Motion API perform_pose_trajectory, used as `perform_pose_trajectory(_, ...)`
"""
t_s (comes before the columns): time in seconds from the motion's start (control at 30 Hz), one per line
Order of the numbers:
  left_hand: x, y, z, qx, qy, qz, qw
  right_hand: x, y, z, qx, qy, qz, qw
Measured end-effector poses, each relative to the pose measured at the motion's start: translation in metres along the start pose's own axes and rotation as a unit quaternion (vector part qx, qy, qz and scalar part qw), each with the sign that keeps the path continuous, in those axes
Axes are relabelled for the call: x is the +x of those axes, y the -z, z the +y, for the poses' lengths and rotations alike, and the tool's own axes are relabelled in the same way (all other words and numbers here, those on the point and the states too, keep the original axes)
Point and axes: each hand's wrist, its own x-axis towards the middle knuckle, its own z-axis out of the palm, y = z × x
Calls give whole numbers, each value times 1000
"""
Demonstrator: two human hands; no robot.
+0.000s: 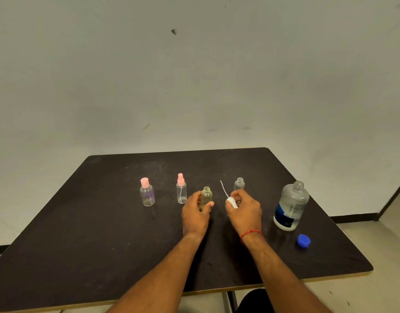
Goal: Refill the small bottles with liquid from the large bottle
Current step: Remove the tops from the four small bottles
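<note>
Head view, from my left to my right across the dark table (pixel 104 222): first a small clear bottle with a pink flip cap (pixel 147 192), then a small clear spray bottle with a pink pump (pixel 181 189), both closed and standing well apart from my hands. Next, my left hand (pixel 197 216) wraps around a small yellowish bottle (pixel 206 196) with an open neck, holding it upright on the table. Just beside it, my right hand (pixel 244 211) pinches a white spray cap (pixel 231 202), whose thin dip tube points up and away from me. Behind that hand stands another small clear bottle (pixel 239 184), uncapped. Farther right sits the large bottle (pixel 290 206), open, clear liquid inside, and nearest me the blue cap (pixel 304 240) lies loose on the table.

I judge the step to be parting or rejoining this cap and the yellowish bottle; I cannot tell which. To do it well, I should keep the bottle steady and vertical, guide the tube straight along the neck's axis without bending it, and keep any drips off the table.

Count: four small bottles, two capped and two open; one large bottle; one blue cap; one white spray cap in hand.
</note>
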Motion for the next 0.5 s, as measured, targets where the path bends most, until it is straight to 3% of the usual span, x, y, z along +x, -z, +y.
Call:
perform_pose_trajectory(0.27,20,-11,-3,-6,17,-4,1000,8,-23,2,-62,-24,-19,998)
perform_pose_trajectory(0.5,31,-16,-4,-10,24,-2,1000,16,-37,9,-104,7,-28,994)
